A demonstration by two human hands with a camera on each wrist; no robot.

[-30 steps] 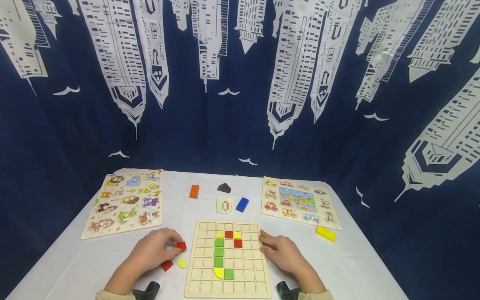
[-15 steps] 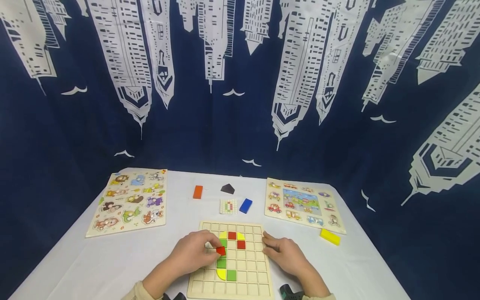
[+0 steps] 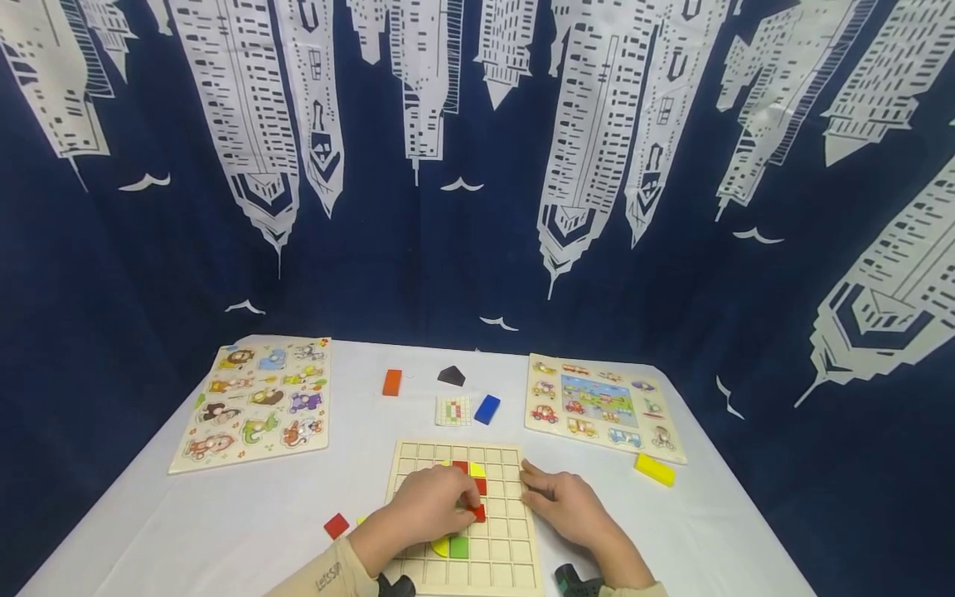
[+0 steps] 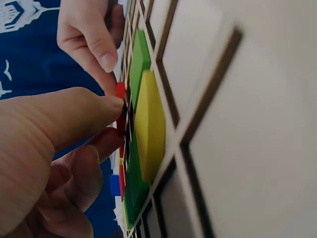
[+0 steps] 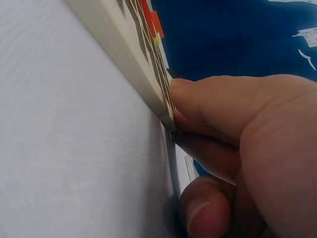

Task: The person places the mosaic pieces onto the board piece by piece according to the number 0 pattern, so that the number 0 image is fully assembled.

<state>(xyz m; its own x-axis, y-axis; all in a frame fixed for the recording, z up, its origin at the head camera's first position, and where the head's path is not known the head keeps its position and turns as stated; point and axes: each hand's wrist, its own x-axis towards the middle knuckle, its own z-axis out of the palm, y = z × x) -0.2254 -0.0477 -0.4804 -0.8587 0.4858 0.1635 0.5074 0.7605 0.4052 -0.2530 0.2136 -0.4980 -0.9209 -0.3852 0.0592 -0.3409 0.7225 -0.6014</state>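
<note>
My left hand (image 3: 433, 502) reaches over the pale wooden grid board (image 3: 501, 574) and pinches a red square tile (image 3: 479, 513) between thumb and fingertips, just below another red tile (image 3: 481, 487). In the left wrist view the held tile stands close over the grid. Several tiles form a curved figure on the board, including a green square (image 3: 458, 547) and a yellow quarter-circle (image 4: 151, 129). Part of the green column is hidden beneath the left hand. My right hand (image 3: 563, 502) holds the board's right edge, with thumb and index finger at the rim.
A loose red tile (image 3: 336, 526) lies left of the board. Behind it are a small pattern card (image 3: 453, 411), a blue block (image 3: 487, 410), an orange block (image 3: 391, 382) and a dark piece (image 3: 451, 376). Animal (image 3: 257, 402) and vehicle (image 3: 604, 406) puzzles flank them; a yellow block (image 3: 655, 469) lies right.
My left hand has carried the red tile from the table left of the board rightward across the grid, beside the green column. My right hand stays at the board's edge.
</note>
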